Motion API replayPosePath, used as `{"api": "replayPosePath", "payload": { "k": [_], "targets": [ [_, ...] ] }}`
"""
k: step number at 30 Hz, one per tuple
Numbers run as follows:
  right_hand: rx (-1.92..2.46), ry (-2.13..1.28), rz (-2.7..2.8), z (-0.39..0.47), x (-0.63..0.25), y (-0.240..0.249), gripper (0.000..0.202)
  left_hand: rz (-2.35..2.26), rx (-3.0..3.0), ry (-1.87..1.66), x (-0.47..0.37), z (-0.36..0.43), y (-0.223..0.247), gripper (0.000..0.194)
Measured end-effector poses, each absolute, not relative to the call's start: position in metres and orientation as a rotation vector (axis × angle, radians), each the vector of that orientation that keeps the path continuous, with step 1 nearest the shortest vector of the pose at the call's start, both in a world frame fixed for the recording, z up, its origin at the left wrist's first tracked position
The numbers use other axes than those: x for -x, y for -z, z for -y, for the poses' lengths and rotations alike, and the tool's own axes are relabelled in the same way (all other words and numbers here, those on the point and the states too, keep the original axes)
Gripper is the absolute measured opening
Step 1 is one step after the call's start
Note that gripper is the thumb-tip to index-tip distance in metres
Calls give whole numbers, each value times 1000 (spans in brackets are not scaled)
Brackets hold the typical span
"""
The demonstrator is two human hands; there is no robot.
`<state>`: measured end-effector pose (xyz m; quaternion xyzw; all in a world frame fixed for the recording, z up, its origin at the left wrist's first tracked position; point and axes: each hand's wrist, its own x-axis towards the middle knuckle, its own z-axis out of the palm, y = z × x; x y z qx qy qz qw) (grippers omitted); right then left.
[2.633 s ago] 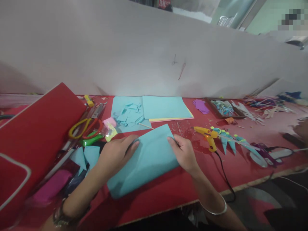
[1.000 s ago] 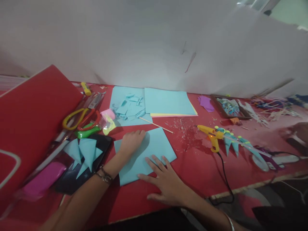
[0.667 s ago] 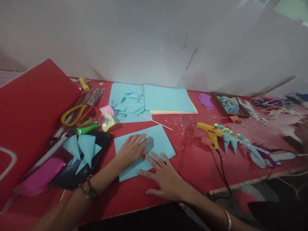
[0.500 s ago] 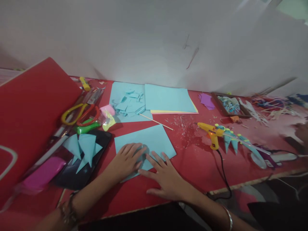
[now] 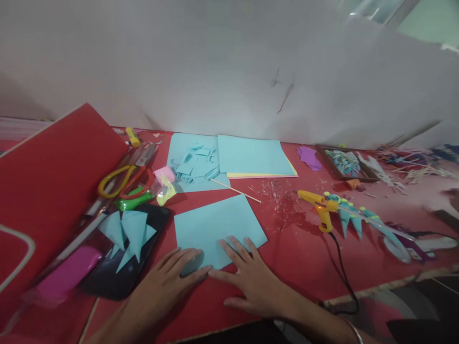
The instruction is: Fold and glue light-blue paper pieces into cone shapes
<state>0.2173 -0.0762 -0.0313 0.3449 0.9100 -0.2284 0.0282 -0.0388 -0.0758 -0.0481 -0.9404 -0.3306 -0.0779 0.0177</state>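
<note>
A light blue paper sheet (image 5: 215,224) lies at a slant on the red table in front of me. My left hand (image 5: 175,272) rests on its near left part, fingers stretched out. On the near right part lies my right hand (image 5: 247,272), its fingers spread flat. The two hands almost meet at the sheet's near edge, and neither grips anything. Left of the sheet, several blue paper cones (image 5: 134,229) sit on a black phone-like slab (image 5: 114,282). Whether the sheet is folded, I cannot tell.
Scissors (image 5: 115,182), a pink packet (image 5: 70,272) and a red board (image 5: 57,181) stand left. Behind are blue paper scraps (image 5: 197,165), a thin stick (image 5: 236,191) and stacked sheets (image 5: 251,155). A yellow glue gun (image 5: 319,203) with a black cable lies right, near a brown tray (image 5: 366,174).
My left hand has slid back toward the near left edge of the sheet, uncovering its middle. My right hand stays flat at the near right. The view has tilted slightly up.
</note>
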Motion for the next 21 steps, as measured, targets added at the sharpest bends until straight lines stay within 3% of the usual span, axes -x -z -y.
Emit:
{"api": "replayPosePath", "payload": {
  "k": [12,21],
  "targets": [
    [-1083,670,-2804,76,-210,25,61,1091,2905,383,37,78,48,65],
    [-1177,636,-2793,73,-238,28,53,970,2839,360,40,73,42,46]
  ]
}}
